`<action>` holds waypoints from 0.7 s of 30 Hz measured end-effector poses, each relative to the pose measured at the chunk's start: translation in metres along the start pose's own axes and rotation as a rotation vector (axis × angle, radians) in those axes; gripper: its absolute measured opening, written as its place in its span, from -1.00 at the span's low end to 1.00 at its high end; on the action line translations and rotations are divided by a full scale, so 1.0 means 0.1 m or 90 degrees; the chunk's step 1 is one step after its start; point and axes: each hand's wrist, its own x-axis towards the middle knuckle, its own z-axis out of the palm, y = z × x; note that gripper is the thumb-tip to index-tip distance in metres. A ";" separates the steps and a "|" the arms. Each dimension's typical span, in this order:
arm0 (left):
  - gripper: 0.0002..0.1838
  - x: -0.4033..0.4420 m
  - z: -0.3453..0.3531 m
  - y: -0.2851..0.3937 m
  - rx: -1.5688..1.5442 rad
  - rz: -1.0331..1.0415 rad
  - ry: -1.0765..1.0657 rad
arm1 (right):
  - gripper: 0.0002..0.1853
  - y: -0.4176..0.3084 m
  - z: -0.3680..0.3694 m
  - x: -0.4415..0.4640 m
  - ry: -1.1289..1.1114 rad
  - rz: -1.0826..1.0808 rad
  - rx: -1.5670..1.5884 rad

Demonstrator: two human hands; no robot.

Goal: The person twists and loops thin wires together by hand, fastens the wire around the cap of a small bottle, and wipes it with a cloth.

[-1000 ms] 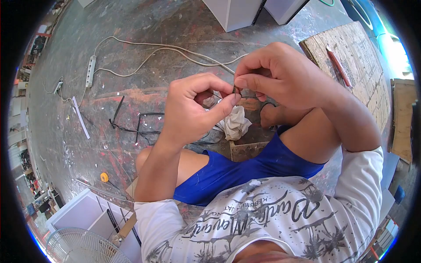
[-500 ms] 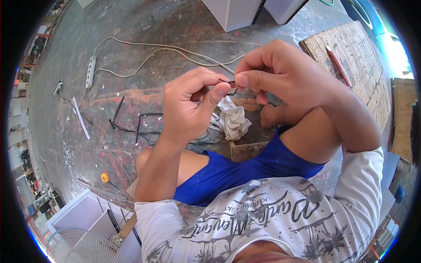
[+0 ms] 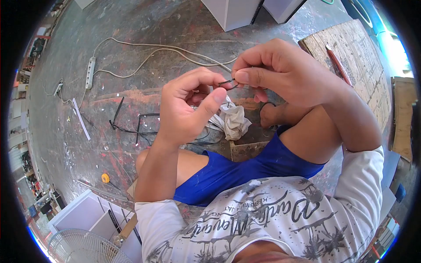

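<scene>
A thin black strand [image 3: 227, 82], bent into a small loop, sits between my two hands at chest height. My right hand [image 3: 283, 74] pinches one end of it between thumb and forefinger, with the other fingers curled. My left hand [image 3: 184, 105] is at the strand's other end; its forefinger tip is against or just beside the strand, and its thumb stands apart below. Whether the strand is wire or plastic is too small to tell. Below the hands lies a crumpled whitish cloth or paper [image 3: 237, 122], partly hidden by my left hand.
Black strips [image 3: 139, 127] lie on the stained floor at left. A white power strip [image 3: 90, 72] trails a pale cable. A worn wooden board [image 3: 364, 57] carries a reddish-brown handled tool [image 3: 338, 65]. White cabinets [image 3: 232, 13], a yellow tape measure [image 3: 105, 178] and a fan [image 3: 83, 247] are around.
My left thumb has parted from the forefinger and the strand, and the left hand has shifted slightly left. My right hand keeps its pinch, moving a little left.
</scene>
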 end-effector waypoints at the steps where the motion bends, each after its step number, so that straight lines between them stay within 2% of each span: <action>1: -0.85 0.00 0.01 0.01 -0.022 -0.012 0.011 | -0.74 0.00 0.01 0.00 0.009 -0.011 -0.016; 7: -0.88 0.00 0.00 -0.02 0.049 0.001 0.028 | -0.75 0.02 0.02 -0.01 0.059 -0.048 -0.056; 10: -0.88 0.00 0.05 0.00 0.131 0.042 0.078 | -0.75 0.01 0.04 -0.01 0.079 -0.043 -0.052; 13: -0.86 0.02 0.07 -0.02 0.189 0.142 0.117 | -0.74 0.01 0.05 -0.01 0.089 -0.041 -0.063; 16: -0.84 0.03 0.07 0.00 0.255 0.209 0.116 | -0.73 0.00 0.06 -0.01 0.094 -0.041 -0.071; 21: -0.81 0.04 0.10 0.07 0.307 0.235 0.140 | -0.73 -0.01 0.06 -0.02 0.091 -0.037 -0.074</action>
